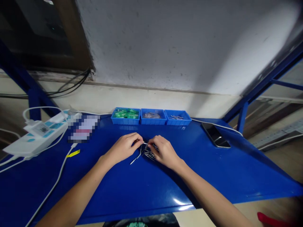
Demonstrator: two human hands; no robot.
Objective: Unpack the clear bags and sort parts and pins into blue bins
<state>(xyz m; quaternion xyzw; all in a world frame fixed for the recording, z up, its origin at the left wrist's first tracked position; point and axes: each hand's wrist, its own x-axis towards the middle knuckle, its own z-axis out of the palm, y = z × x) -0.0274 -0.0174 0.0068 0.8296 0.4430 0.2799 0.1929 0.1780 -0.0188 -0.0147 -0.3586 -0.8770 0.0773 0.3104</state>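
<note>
A small heap of thin metal pins [147, 154] lies on the blue table [142, 186], between my two hands. My left hand [125, 146] rests at the heap's left side, fingers curled and pinched on a pin at its top. My right hand [163, 151] lies over the heap's right side with its fingers bent down onto the pins; what it grips is hidden. One pin [133, 160] sticks out toward the front left.
Three blue bins stand at the table's back edge: green parts [126, 115], greyish parts [152, 116], metal pins [177, 118]. A white power strip [35, 136] with cables sits at the left, a dark phone [216, 135] at the right. Blue frame posts flank the table.
</note>
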